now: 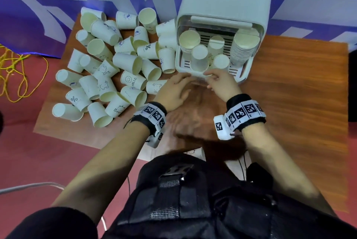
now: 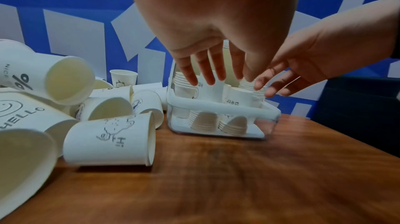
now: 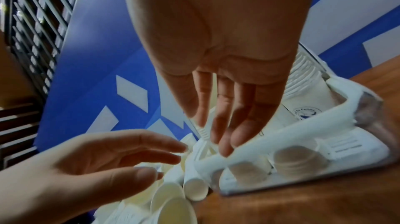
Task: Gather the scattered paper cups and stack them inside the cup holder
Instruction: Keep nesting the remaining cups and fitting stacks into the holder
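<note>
Wooden table (image 1: 289, 88); both hands (image 1: 174, 92) loose, empty, at cup holder (image 1: 244, 73) front edge.

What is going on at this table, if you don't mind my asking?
A person is tidying paper cups into a white cup holder. Several stacks already stand inside it, while many cups lie scattered on the table to its left. Both the left hand and the right hand hover open at the holder's front, holding nothing.
</note>
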Demonstrator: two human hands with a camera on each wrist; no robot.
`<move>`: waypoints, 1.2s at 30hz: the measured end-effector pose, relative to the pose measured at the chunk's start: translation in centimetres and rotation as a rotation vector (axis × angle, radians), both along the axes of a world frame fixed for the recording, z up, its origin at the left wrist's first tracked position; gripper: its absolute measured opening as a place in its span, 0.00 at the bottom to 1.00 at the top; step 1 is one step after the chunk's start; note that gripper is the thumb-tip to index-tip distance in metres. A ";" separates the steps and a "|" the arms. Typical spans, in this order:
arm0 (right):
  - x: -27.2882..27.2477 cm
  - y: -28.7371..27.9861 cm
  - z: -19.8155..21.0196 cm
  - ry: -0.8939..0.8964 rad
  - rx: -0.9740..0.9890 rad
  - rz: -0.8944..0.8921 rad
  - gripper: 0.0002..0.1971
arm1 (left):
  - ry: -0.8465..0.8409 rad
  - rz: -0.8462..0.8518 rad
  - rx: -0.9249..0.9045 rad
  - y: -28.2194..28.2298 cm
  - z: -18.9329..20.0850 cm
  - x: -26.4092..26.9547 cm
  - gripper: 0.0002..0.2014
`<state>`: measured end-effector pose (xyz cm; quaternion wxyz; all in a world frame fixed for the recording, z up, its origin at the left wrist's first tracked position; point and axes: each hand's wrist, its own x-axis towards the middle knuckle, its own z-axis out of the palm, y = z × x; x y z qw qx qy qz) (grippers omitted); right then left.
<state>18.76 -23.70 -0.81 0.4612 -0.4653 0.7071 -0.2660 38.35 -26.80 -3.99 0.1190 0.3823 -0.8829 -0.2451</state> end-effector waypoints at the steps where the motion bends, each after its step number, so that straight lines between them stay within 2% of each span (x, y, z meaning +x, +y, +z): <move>1: 0.0 0.8 -0.2 -0.001 0.027 0.050 0.12 | -0.023 -0.026 0.020 1.0 -0.2 0.2 0.24; 5: 0.2 4.6 -0.7 0.099 0.125 0.300 0.11 | -0.203 -0.101 0.149 5.5 -1.1 0.3 0.27; 9: 0.4 7.8 -1.8 0.202 0.251 0.511 0.15 | -0.428 -0.185 0.302 10.0 -2.5 0.5 0.28; 12: 0.6 9.8 -2.7 0.220 0.300 0.588 0.16 | -0.446 -0.186 0.362 12.7 -4.3 1.5 0.35; 16: 1.1 11.7 -3.8 0.225 0.369 0.670 0.20 | -0.525 -0.167 0.385 15.1 -5.0 2.5 0.38; 19: 1.6 12.8 -4.4 0.208 0.399 0.690 0.22 | -0.596 -0.127 0.426 15.8 -5.6 3.1 0.43; 21: 2.0 13.2 -4.7 0.185 0.397 0.688 0.22 | -0.617 -0.125 0.435 15.9 -5.8 3.5 0.42; 25: 3.2 13.3 -5.0 0.170 0.378 0.687 0.20 | -0.582 -0.097 0.450 15.3 -5.7 3.5 0.38; 30: 3.6 12.3 -4.9 0.127 0.347 0.591 0.20 | -0.542 -0.046 0.492 13.8 -5.6 3.1 0.41; 33: 3.5 11.5 -4.9 0.108 0.315 0.510 0.22 | -0.474 0.018 0.534 12.5 -5.5 3.2 0.40; 36: 3.4 10.5 -4.6 0.110 0.300 0.469 0.26 | -0.436 0.045 0.502 11.1 -5.1 3.6 0.38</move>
